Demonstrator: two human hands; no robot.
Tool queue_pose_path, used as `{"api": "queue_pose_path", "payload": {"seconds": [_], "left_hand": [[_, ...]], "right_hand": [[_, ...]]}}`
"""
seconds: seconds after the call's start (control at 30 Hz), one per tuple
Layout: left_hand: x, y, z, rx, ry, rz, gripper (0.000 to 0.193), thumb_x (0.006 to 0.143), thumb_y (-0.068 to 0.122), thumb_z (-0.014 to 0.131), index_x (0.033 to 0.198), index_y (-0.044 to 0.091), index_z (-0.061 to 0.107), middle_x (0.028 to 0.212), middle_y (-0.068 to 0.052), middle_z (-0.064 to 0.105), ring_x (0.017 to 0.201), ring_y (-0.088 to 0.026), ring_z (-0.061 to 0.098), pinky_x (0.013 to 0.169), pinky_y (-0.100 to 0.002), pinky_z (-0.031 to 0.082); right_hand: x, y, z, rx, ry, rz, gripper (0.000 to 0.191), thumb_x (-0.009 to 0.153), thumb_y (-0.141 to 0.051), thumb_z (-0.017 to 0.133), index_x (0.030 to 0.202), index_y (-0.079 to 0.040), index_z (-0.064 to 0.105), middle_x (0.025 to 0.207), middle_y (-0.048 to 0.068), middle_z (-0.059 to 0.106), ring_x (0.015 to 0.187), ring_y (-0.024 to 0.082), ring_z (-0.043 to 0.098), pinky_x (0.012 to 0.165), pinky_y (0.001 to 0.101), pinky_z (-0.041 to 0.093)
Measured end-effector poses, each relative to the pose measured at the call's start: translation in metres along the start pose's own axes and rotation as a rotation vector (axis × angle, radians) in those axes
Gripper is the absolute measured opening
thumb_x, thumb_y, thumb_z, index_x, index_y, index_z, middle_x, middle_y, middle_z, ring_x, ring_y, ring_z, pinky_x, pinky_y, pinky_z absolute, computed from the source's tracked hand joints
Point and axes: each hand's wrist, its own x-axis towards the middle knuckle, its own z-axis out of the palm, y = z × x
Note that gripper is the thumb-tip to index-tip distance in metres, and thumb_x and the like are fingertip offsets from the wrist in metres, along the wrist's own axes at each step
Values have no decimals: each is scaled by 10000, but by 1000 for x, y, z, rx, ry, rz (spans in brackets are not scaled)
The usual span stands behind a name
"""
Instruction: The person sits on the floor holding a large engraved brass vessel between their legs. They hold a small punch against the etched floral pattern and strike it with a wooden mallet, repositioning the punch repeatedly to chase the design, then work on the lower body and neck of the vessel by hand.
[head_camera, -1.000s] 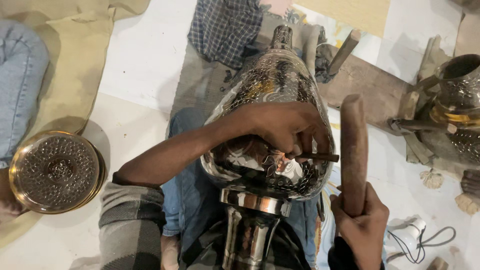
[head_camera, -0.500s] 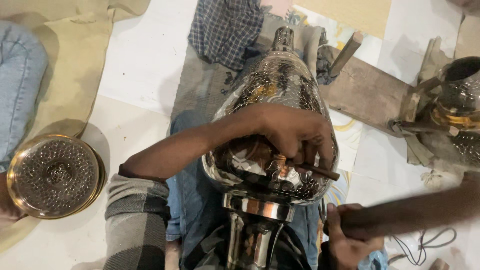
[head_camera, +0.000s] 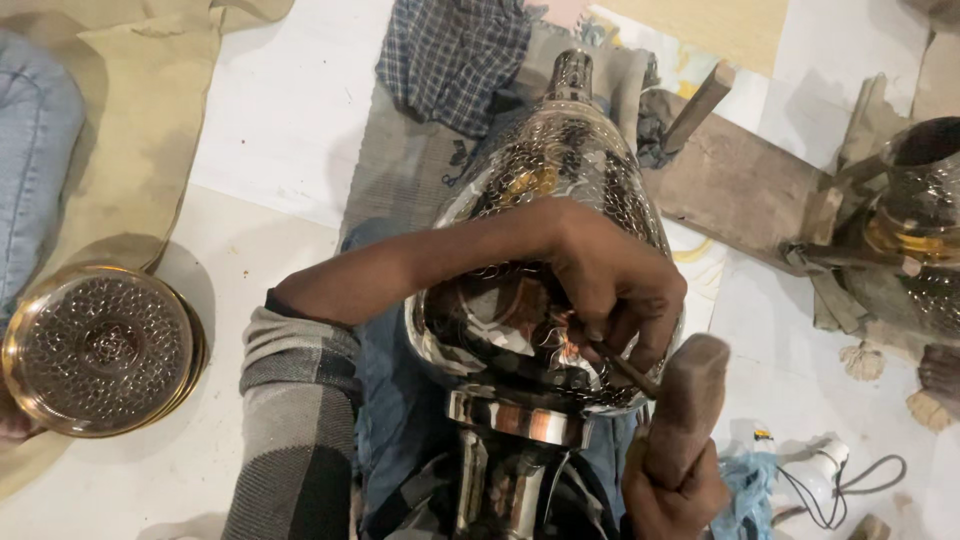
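Mallet swung upright, right hand gripping, left hand pinching punch

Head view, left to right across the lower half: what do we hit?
Round patterned brass dish → striped grey sleeve → shiny engraved metal vessel → left hand holding a thin punch → right hand gripping a wooden mallet → white plug and cord.

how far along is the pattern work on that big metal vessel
Done: most of the shiny vessel already carries a dense dimpled pattern. In hand: the left hand sets a thin punch on the lower body, and the right hand grips a wooden mallet. Left: smoother patches near the punch look unworked.
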Motion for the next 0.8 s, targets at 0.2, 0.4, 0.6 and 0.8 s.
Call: {"api": "queue_pose_path", "payload": {"seconds": [0.2, 0.4, 0.6, 0.8], "left_hand": [[-10, -10, 11, 90, 574, 150, 436, 750, -161, 647, 1139, 14, 739, 904, -99, 796, 773, -105, 756, 679, -258, 608], [-10, -18, 19, 110, 692, 173, 381, 770, -97, 774, 1133, 20, 779, 956, -73, 807, 790, -95, 736, 712, -241, 601], [-9, -11, 8, 150, 521, 87, 430, 727, -150, 694, 1118, 11, 771, 865, -46, 774, 736, -64, 685, 616, -209, 545], [-6, -4, -4, 139, 379, 22, 460, 712, -133, 693, 1138, 34, 745, 800, -33, 770, 646, -56, 691, 536, -226, 529]], "right_hand": [[-18, 21, 3, 164, -39, 231, 286, 775, -13, 858, 1014, 34, 709, 847, 66, 705, 751, 119, 644, 734, 264, 530], [-15, 30, 3, 234, -173, 450, 289, 735, -34, 865, 968, 13, 701, 789, 41, 673, 690, 116, 624, 658, 269, 515], [-12, 27, 4, 269, -225, 484, 292, 731, -38, 870, 962, 6, 697, 821, 27, 687, 710, 106, 620, 655, 264, 517], [-9, 23, 4, 288, -247, 434, 274, 739, -17, 854, 970, 13, 710, 845, 44, 706, 743, 112, 641, 683, 265, 518]]}}
